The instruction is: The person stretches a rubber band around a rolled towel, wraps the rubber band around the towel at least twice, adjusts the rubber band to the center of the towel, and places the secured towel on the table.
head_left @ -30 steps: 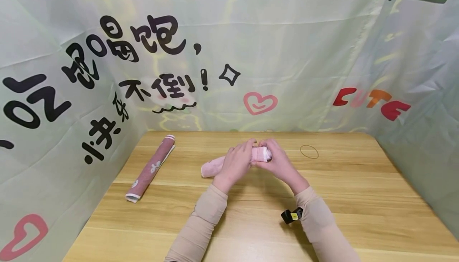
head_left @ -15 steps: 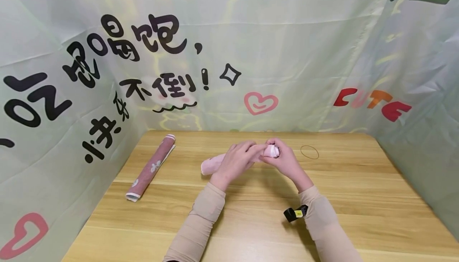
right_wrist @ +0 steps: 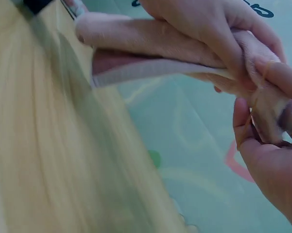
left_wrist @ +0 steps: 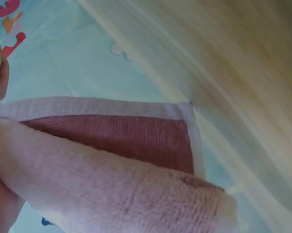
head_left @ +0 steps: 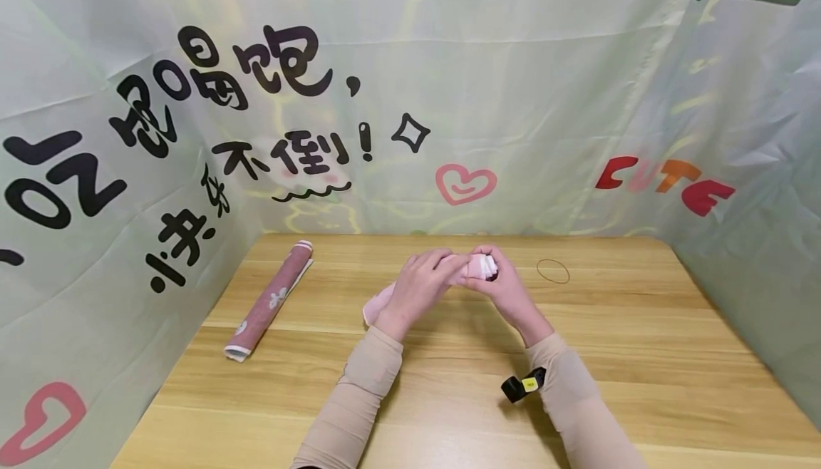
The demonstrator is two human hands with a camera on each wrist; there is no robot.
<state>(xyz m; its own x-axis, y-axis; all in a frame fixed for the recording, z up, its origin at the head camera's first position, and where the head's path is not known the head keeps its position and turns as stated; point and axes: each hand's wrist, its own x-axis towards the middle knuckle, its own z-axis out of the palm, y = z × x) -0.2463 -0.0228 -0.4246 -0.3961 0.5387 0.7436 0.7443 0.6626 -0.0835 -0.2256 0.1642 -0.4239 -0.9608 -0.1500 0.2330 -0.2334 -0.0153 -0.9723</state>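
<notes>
A pale pink rolled towel [head_left: 378, 303] is held up at the middle back of the table, slanting up to the right. My left hand [head_left: 420, 287] grips around its middle. At the white-edged right end, my right hand [head_left: 509, 294] holds the roll between thumb and fingers. In the right wrist view a thin yellowish rubber band [right_wrist: 265, 73] stretches at the right fingers, around the towel's end. The left wrist view shows the rolled towel [left_wrist: 111, 184] with a loose flap, dark pink with a white hem, hanging out of the roll.
A second rolled towel [head_left: 276, 299], darker pink with pale motifs, lies at the table's left. Another rubber band [head_left: 553, 271] lies flat right of the hands. Printed cloth walls [head_left: 545, 98] border the wooden table [head_left: 641, 355] at the back and sides.
The right hand shifted right along the towel's end, then slightly back left. The towel's left end has tilted, and its flap now hangs looser. The second towel and the band on the table stayed put.
</notes>
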